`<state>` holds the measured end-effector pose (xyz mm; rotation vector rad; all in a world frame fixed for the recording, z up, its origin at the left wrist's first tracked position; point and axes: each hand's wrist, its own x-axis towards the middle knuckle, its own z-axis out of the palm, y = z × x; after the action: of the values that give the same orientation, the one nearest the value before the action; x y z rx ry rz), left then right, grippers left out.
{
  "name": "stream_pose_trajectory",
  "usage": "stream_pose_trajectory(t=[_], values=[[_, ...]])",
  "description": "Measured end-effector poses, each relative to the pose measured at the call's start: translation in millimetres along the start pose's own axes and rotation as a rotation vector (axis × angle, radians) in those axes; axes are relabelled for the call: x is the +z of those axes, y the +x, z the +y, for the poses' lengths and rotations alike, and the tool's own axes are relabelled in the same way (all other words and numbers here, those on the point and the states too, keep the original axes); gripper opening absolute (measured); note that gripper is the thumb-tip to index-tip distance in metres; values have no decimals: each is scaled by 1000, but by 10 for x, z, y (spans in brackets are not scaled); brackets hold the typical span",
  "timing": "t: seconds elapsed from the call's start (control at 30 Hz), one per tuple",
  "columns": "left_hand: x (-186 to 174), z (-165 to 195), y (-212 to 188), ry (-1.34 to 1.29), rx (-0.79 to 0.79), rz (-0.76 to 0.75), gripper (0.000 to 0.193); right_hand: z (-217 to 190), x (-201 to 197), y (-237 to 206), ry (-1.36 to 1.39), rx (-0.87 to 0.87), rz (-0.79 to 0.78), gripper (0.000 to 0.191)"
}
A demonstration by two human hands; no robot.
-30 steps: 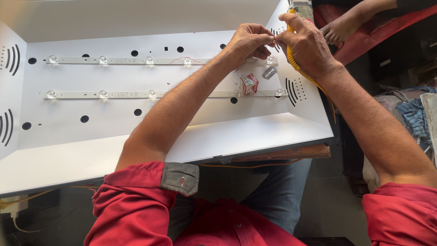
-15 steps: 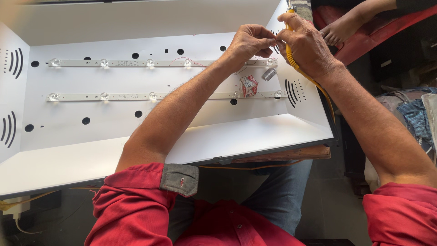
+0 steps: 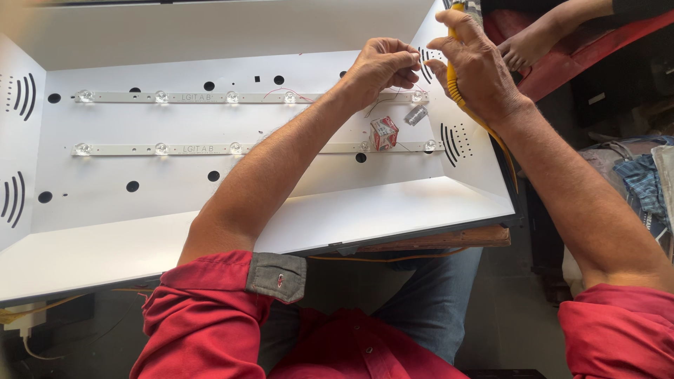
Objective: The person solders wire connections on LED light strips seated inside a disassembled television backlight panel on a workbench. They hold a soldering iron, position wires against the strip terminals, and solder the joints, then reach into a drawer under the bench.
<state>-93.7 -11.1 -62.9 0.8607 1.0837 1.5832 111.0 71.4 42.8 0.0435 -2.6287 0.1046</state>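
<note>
Yellow-handled tool (image 3: 469, 105) clenched in right hand (image 3: 477, 70), at the right end of the white backlight panel (image 3: 210, 42). Its long axis runs steeply up-down, top end up past the fingers, tip hidden. Left hand (image 3: 382, 64) pinches thin wire (image 3: 379, 104) just above the upper LED strip (image 3: 232, 97). Small red-white box (image 3: 384, 133) sits on the lower LED strip (image 3: 210, 149).

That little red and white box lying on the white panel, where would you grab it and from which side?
Take the small red and white box by its two opposite side faces, coming straight down from above. It lies loose on the flat white panel with its top exposed; the light strip beside it and thin wires nearby make a sideways approach awkward.
</note>
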Motion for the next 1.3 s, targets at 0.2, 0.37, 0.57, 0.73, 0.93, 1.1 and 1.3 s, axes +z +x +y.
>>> stream_pose_trajectory(t=[0.2, 0.37, 0.57, 0.73, 0.93, 1.1, 1.3], values=[[-13, 46, -41, -97, -35, 2, 18, 3, 46, 14, -99, -52, -23, 23], [-4, 86, -48, -110, -77, 19, 19, 52, 111, -12, -108, -61, -5, 18], [18, 112, -64, -121, -97, 34, 21, 102, 132, -3, -88, -86, 25, 13], [33, 135, -77, -136, -99, 13, 20, 114, 150, -7, -93, -77, 30, 13], [42, 149, -82, -147, -106, 5, 20, 126, 168, 3, -111, -88, 37, 12], [53, 141, -82, -165, -111, -6, 21, 123, 166, -5, -104, -94, 43, 11], [25, 157, -85, -185, -121, -9, 20, 106, 163, 8, -96, -91, 63, 11]])
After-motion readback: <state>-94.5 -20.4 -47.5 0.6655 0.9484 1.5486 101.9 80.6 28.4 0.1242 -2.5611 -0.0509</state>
